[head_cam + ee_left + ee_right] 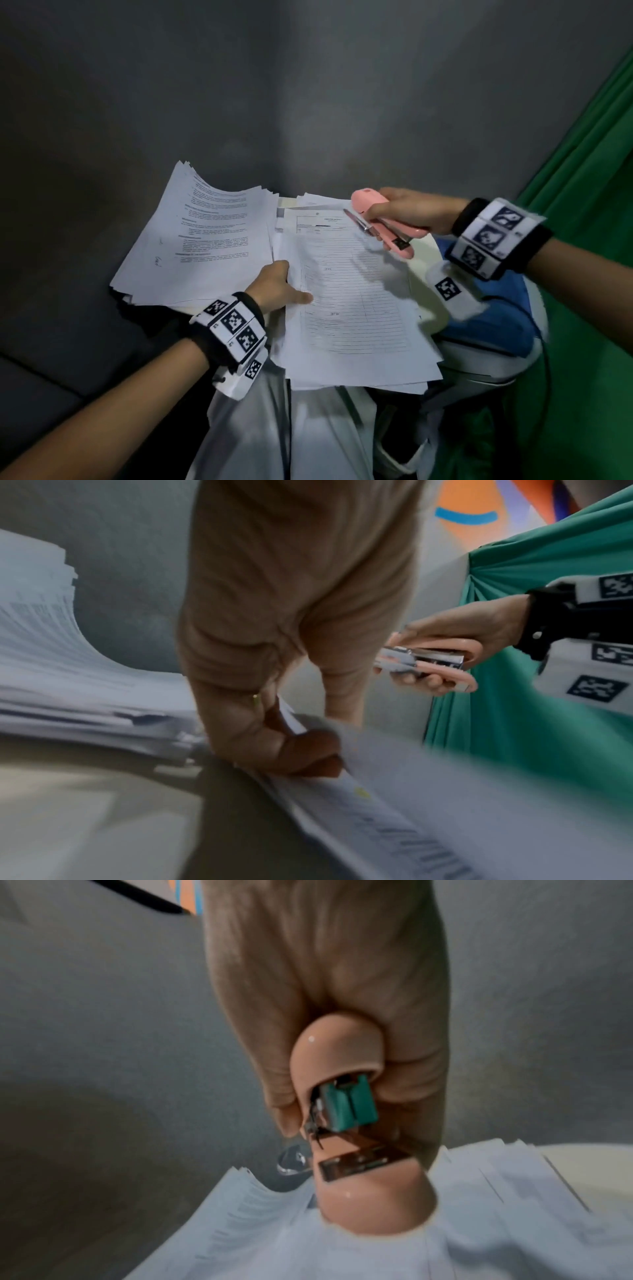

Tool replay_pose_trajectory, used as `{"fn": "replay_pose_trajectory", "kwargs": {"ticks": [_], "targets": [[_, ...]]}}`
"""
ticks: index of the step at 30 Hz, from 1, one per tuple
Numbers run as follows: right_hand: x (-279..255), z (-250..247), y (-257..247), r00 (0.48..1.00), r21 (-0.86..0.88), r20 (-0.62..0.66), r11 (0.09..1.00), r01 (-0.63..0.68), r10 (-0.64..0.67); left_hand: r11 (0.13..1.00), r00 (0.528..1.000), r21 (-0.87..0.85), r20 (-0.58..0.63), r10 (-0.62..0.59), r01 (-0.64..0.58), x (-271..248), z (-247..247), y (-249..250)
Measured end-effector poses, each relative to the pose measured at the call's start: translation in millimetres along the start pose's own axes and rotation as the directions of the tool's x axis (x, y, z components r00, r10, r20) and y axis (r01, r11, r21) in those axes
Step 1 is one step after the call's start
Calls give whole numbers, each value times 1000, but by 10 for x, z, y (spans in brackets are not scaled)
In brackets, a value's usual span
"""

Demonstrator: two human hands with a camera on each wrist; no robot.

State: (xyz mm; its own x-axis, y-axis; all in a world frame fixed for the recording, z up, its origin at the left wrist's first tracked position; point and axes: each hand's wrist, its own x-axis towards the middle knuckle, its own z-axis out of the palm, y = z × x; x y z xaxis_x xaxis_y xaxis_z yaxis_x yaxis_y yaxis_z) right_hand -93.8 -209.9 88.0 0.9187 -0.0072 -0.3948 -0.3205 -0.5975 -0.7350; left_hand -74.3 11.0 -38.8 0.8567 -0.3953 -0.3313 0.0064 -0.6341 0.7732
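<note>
Stapler [337, 1047], green insert [349, 1107]: right wrist only

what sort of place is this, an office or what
Likely a makeshift paperwork corner, not a proper office: a stack of printed papers and forms lie by a grey wall, the right hand grips a pink stapler, and a green cloth hangs alongside.

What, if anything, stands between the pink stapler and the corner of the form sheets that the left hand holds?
Nothing visible does. The pink stapler, gripped in the right hand, hangs with its mouth open right at the top right corner of the form sheets, which the left hand pinches at their left edge.
</note>
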Motion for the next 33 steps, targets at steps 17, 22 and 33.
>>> {"fn": "replay_pose_trajectory", "kwargs": {"ticks": [17,22,33], "targets": [[1053,812,283,985,-409,-172,907,-98,29,970,954,170,-274,-121,172,333,252,119],[1109,877,338,980,-466,-196,882,-74,-21,959,955,196,-256,-150,203,379,257,119],[1162,968,316,965,-628,-214,778,-15,-154,956,979,268,-194,-66,118,411,210,123]]}}
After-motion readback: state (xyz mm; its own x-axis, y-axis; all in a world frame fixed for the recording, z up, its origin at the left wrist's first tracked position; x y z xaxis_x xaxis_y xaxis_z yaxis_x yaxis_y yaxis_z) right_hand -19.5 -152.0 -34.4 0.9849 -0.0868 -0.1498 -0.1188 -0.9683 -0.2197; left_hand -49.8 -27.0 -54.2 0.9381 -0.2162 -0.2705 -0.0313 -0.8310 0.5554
